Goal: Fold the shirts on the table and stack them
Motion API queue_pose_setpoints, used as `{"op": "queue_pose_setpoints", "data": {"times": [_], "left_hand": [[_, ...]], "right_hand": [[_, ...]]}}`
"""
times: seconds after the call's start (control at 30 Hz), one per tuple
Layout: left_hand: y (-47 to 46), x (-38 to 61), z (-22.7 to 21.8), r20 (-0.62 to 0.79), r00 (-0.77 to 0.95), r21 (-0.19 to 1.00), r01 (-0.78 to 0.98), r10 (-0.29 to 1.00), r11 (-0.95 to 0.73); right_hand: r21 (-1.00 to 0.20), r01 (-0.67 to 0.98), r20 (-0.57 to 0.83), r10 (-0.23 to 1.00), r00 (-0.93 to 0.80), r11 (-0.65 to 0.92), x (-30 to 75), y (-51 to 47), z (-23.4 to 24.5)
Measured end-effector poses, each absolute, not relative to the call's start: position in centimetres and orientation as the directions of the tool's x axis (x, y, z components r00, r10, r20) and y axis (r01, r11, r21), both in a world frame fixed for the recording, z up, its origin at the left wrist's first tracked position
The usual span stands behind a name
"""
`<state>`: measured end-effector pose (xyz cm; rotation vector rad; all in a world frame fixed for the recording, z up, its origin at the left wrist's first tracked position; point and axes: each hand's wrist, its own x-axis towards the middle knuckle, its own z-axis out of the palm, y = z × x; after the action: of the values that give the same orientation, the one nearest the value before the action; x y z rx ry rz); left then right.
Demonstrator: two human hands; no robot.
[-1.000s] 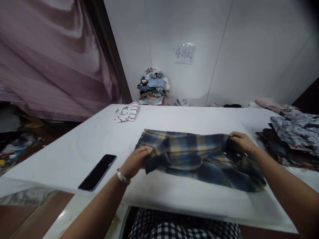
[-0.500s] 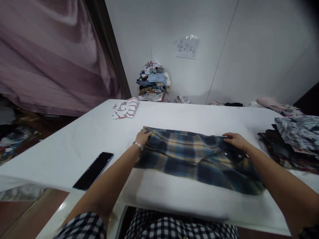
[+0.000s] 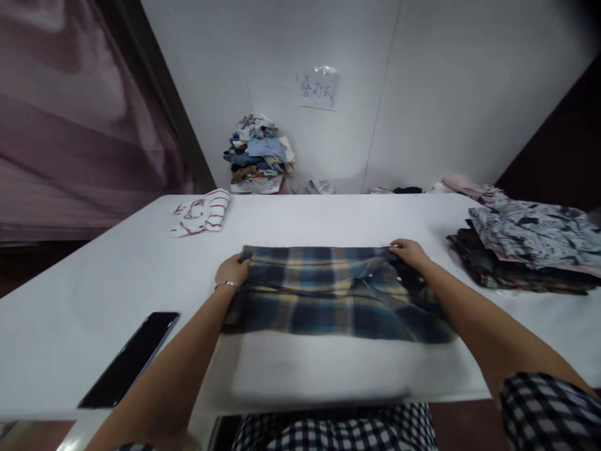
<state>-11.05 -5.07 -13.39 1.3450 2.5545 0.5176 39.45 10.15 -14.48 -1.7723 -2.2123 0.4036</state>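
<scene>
A dark blue, tan and white plaid shirt (image 3: 319, 291) lies folded into a long strip across the white table (image 3: 310, 369) in front of me. My left hand (image 3: 233, 270), with a bracelet at the wrist, is closed on the shirt's far left corner. At the far right corner, my right hand (image 3: 409, 252) pinches the cloth between thumb and fingers. Pale buttons show on the dark part of the shirt near my right forearm. The shirt's right end is partly behind that forearm.
A black phone (image 3: 129, 362) lies left of my left forearm. A white garment with red stripes (image 3: 201, 213) sits at the far left. Stacked clothes (image 3: 526, 250) stand on the right, and another clothes pile (image 3: 260, 153) is behind the table. A paper sign (image 3: 318, 89) hangs on the wall.
The view has turned to the right. The shirt's far edge is now straighter, and the cloth lies more level between my hands, which still hold its far corners.
</scene>
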Motion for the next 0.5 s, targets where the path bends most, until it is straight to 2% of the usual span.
{"op": "queue_pose_setpoints", "data": {"times": [0.17,0.23,0.3,0.33,0.4,0.5], "left_hand": [[-5.0,-11.3,-13.4,0.001,-0.514,0.183,0.843,0.858,0.505],[-5.0,-11.4,-13.3,-0.014,-0.543,0.156,0.828,0.839,0.539],[-4.7,-11.7,-13.2,-0.056,-0.555,0.159,0.816,0.83,0.556],[-4.5,-11.9,-13.1,-0.08,-0.555,0.165,0.812,0.828,0.56],[-3.9,-12.5,-13.2,-0.128,-0.552,0.178,0.805,0.824,0.567],[-2.9,-13.3,-13.1,-0.196,-0.538,0.192,0.799,0.819,0.571]], "right_hand": [[-0.387,0.893,0.133,0.972,-0.195,0.232,38.4,9.3,-13.3],[-0.379,0.886,0.194,0.959,-0.205,0.266,37.0,7.9,-12.9],[-0.355,0.861,0.225,0.927,-0.298,0.363,35.0,6.0,-13.1],[-0.338,0.836,0.206,0.901,-0.382,0.432,33.9,5.0,-13.3],[-0.326,0.811,0.069,0.868,-0.492,0.486,31.9,3.1,-14.1],[-0.308,0.841,-0.099,0.865,-0.493,0.444,30.1,1.5,-14.9]]}}
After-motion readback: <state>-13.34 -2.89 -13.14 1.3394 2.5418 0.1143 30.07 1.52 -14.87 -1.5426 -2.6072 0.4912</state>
